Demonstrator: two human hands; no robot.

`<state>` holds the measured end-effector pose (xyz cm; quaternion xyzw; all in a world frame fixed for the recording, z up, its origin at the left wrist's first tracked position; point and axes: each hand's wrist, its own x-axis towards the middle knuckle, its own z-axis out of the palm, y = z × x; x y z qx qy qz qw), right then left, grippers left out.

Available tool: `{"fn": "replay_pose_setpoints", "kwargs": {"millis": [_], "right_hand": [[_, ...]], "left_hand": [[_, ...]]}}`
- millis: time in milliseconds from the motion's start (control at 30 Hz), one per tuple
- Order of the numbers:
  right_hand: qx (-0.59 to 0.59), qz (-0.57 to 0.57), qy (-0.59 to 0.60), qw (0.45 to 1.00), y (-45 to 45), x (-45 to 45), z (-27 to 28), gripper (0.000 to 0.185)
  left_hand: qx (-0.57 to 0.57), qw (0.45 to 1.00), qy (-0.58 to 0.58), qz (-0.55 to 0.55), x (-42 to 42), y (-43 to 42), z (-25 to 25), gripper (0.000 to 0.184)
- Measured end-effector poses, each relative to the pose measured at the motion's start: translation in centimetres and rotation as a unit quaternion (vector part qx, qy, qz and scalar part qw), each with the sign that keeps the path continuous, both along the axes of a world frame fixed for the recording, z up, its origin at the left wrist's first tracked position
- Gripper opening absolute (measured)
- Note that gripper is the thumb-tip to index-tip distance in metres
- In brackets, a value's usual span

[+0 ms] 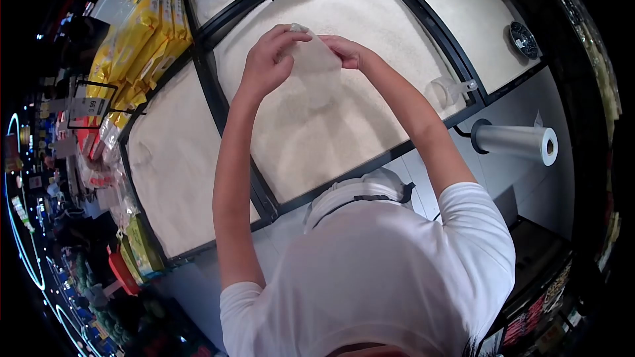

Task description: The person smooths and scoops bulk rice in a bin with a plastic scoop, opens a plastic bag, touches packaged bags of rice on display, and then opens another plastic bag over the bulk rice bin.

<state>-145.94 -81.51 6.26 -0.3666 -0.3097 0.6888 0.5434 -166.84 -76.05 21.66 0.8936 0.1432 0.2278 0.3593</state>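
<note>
A thin, clear plastic bag point(316, 59) hangs over the middle bin of pale, fine grains point(370, 6), which look like rice. My left hand point(270, 59) has curled fingers at the bag's bunched upper corner, with the thumb apart below. On the other side, my right hand point(345, 51) pinches the bag's edge between thumb and fingers. The bag's lower part blends with the grains, so I cannot tell how much is in it. A clear scoop point(450, 90) lies on the grains at the bin's right corner, its handle towards the black frame.
Black dividers point(215, 96) separate several grain bins. A plastic bag roll point(516, 142) sticks out at the right front. A dark, patterned bowl-like scoop point(524, 39) rests in the right bin. Yellow packages point(142, 39) and a price sign point(89, 107) stand along the left edge.
</note>
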Motion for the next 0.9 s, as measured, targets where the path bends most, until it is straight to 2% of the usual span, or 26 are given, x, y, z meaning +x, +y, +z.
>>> {"fn": "replay_pose_setpoints", "kwargs": {"millis": [100,200,300,400,500,633,667,700,900], "right_hand": [[-0.102,0.042,-0.111,0.988,-0.8,-0.6,1.7,0.048],[-0.101,0.068,-0.105,0.987,-0.9,-1.4,2.5,0.047],[-0.049,0.091,-0.068,0.992,-0.8,-1.7,2.7,0.048],[-0.033,0.087,-0.004,0.996,0.8,-1.3,0.1,0.045],[-0.018,0.016,-0.037,0.999,1.5,0.2,-0.7,0.041],[0.006,-0.077,-0.042,0.996,1.3,1.5,2.4,0.034],[0.0,-0.115,-0.036,0.993,0.7,1.8,3.6,0.034],[0.014,-0.121,-0.051,0.991,0.8,2.4,3.9,0.043],[0.084,-0.181,-0.076,0.977,1.4,5.4,5.4,0.043]], "left_hand": [[0.04,0.999,0.009,0.0,0.3,0.1,0.1,0.048],[0.077,0.997,-0.013,-0.006,0.8,-0.1,0.0,0.048],[0.085,0.996,-0.008,-0.016,1.1,-0.2,0.1,0.047],[0.068,0.998,0.008,-0.01,1.0,-0.1,0.5,0.047],[0.082,0.996,0.012,-0.015,0.3,0.6,0.2,0.057],[0.044,0.999,0.006,0.0,-0.5,1.0,0.7,0.053],[0.041,0.999,0.006,0.001,-0.7,1.2,0.8,0.055],[0.038,0.999,0.006,0.001,-0.9,1.3,0.9,0.056],[0.094,0.995,0.027,-0.003,-1.4,2.5,-0.2,0.065]]}}
